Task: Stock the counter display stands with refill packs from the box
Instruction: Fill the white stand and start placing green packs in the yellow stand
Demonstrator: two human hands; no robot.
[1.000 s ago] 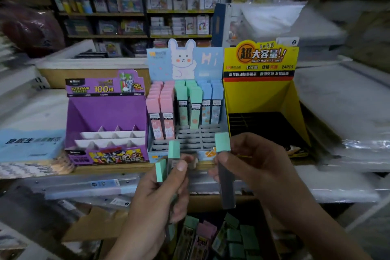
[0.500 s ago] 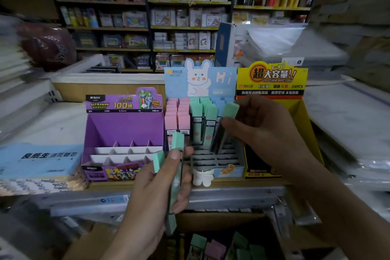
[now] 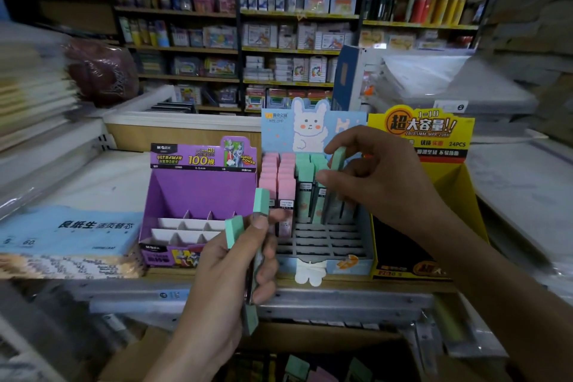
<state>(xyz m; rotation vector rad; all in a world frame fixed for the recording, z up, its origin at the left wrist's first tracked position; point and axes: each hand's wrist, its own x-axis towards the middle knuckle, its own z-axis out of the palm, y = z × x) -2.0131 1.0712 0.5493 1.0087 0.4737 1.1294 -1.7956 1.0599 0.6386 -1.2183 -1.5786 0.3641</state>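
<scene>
**Now: green pack at the bunny stand, not yet seated**

So, your right hand [image 3: 381, 183] pinches one green refill pack [image 3: 338, 160] near its cap end, thumb and fingertips curled round it. Its lower end tilts down into the bunny stand [image 3: 350, 263] directly under that hand. The pack sits beside the green column standing there. I cannot tell whether its foot has entered a cell, because the hand hides it.

Your left hand [image 3: 229, 260], nearer you and left of the right one, grips at least two spare green packs [image 3: 261, 200] upright, thumb pressed across them. Free grid cells show between the two hands.

- Purple stand [image 3: 198, 189], beyond the left hand: dividers bare.
- Yellow stand [image 3: 424, 130], behind the right wrist: dark inside, contents unclear.
- Box [image 3: 133, 360], below both hands: loose packs [image 3: 296, 366] inside.

Judgement: the step in hand is seating this pack. The next move calls for righting it over a free cell by the green row and pressing it straight down. Then pass a spare from your left hand to your right.
</scene>
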